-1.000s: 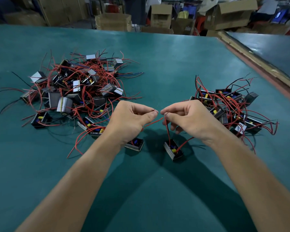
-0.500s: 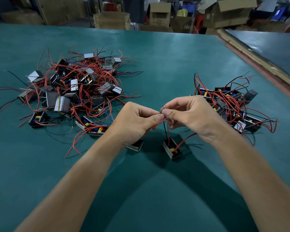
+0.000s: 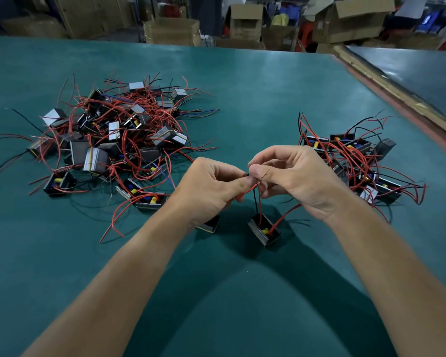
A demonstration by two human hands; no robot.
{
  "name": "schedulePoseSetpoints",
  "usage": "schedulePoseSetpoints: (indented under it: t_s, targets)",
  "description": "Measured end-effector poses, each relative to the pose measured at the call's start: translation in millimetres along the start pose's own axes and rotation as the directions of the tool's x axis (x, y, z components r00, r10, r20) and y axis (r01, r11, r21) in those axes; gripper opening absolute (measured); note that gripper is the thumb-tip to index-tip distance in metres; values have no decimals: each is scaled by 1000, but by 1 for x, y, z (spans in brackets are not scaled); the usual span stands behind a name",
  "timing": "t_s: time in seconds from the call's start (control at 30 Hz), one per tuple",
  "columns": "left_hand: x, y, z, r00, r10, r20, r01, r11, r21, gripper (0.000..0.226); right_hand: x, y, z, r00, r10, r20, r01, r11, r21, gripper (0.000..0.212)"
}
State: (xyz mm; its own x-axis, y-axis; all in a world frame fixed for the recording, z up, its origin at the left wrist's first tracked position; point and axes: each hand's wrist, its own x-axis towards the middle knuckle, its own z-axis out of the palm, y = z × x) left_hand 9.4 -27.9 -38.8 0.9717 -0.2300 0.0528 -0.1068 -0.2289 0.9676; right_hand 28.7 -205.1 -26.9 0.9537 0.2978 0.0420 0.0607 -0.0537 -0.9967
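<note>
Two small black transformer blocks stand on the green table below my hands: one (image 3: 264, 231) with a yellow part inside, and one (image 3: 209, 224) half hidden under my left wrist. Thin red and black wires (image 3: 256, 199) rise from the right block. My left hand (image 3: 210, 188) pinches a red wire between thumb and forefinger. My right hand (image 3: 291, 176) pinches the wire ends between thumb and forefinger. The fingertips of both hands meet above the blocks.
A large tangled heap of the same blocks with red wires (image 3: 113, 143) lies to the left. A smaller heap (image 3: 353, 161) lies to the right, just behind my right hand. The table's wooden edge (image 3: 386, 88) runs along the right; cardboard boxes (image 3: 171, 30) stand behind.
My hands have come together: a second ago they held the red wire stretched between them, now the fingertips touch and the wire ends are held together. The view has shifted slightly.
</note>
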Motion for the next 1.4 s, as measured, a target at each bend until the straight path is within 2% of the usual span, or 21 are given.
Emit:
schedulePoseSetpoints:
  t_s: [0.23,0.4,0.67,0.8,0.93,1.23,1.4]
  targets:
    - [0,4,-3,998,-39,41,41,998,-52,16,0,-2,-2,992,-122,-5,122,991,-63,19]
    - [0,5,-4,992,-75,102,83,994,-75,18,-1,-2,-4,986,-161,51,165,984,-71,23]
    - [-3,10,-6,976,-92,198,107,992,-68,25,-1,-2,-8,986,-125,108,124,992,13,26]
    - [-4,11,-3,976,-91,197,105,992,-65,30,-1,-1,-8,985,-124,124,122,992,24,21]
    - [-4,10,1,989,-37,142,45,997,-56,23,-1,-2,-8,985,-147,92,146,989,17,20]
    - [-4,10,-1,983,-71,171,85,993,-78,27,-2,-3,-7,974,-220,58,227,956,-185,24]
    - [-2,9,-2,983,-87,162,102,992,-80,29,-2,-3,-11,967,-233,100,252,921,-297,19]
